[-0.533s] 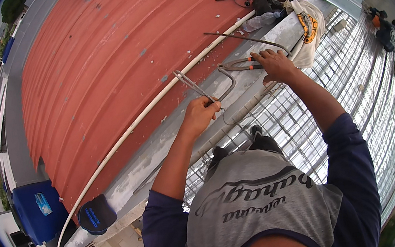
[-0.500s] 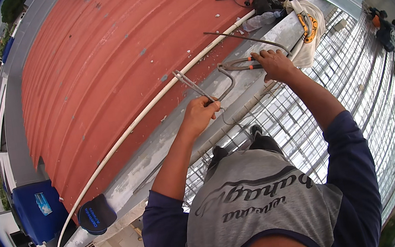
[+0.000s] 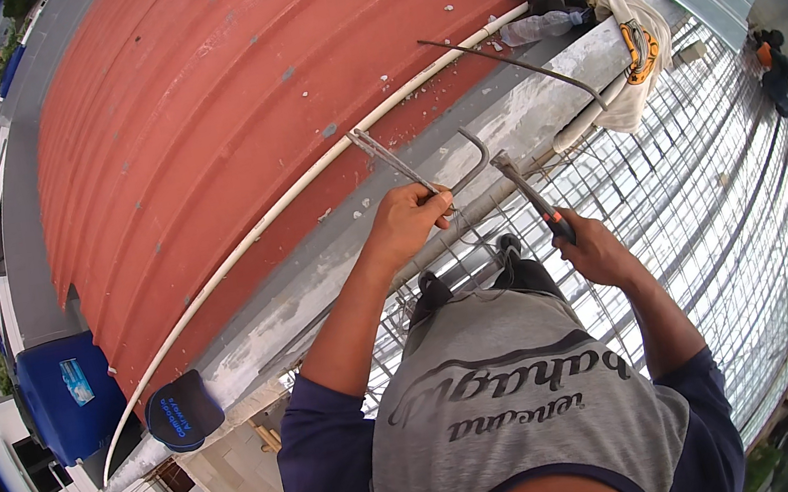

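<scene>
Near the middle, my left hand [image 3: 406, 226] pinches a bent steel rod [image 3: 479, 155] between thumb and fingers. The rod curls into a hook at one side. A narrow doubled metal length [image 3: 383, 155] sticks out beyond the same fingers; I cannot tell whether it is one piece with the hook. My right hand [image 3: 600, 247] is wrapped round the black and orange handles of a pair of pincers [image 3: 529, 192]. Their head points up and left, just to the right of the hook and apart from it.
A concrete ledge [image 3: 282, 307] runs between the red metal roof [image 3: 200, 152] and the wire mesh [image 3: 669, 197] over shiny sheeting. Along it lie a white pipe [image 3: 242, 242], a dark cap [image 3: 183, 414], a loose rod [image 3: 520, 65], a plastic bottle [image 3: 540, 27] and a cloth [image 3: 635, 61].
The pincers have come off the hooked rod, swung down and right toward me, and their handles have closed together. My left hand still holds the rod in about the same place.
</scene>
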`<state>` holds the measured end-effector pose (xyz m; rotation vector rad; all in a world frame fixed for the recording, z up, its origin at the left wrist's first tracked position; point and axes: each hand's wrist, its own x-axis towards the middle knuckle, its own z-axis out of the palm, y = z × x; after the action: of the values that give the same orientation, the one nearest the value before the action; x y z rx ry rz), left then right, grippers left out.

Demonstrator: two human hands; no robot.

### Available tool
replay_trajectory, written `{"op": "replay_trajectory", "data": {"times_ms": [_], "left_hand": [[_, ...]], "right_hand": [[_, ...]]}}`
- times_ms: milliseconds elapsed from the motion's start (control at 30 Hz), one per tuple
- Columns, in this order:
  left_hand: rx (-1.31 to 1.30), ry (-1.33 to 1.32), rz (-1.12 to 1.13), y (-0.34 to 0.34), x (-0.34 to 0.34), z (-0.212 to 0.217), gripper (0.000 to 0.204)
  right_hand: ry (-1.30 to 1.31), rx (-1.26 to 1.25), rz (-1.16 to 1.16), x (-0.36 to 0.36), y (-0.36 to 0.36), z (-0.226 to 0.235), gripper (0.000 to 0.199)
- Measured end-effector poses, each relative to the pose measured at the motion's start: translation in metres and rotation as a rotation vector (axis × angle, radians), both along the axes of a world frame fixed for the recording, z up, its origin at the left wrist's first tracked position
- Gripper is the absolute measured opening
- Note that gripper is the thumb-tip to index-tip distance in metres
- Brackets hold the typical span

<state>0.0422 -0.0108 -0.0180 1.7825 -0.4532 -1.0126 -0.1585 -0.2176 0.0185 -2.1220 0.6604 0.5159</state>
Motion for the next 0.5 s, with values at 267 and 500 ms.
{"op": "replay_trajectory", "data": {"times_ms": [267, 500], "left_hand": [[0.056, 0.104, -0.077, -0.003, 0.006, 0.017, 0.036], [0.012, 0.062, -0.093, -0.005, 0.004, 0.015, 0.031]], "right_hand": [[-0.172, -0.396, 0.139, -0.013, 0.048, 0.005, 0.072], [-0.18, -0.489, 0.146, -0.013, 0.06, 0.007, 0.076]]}}
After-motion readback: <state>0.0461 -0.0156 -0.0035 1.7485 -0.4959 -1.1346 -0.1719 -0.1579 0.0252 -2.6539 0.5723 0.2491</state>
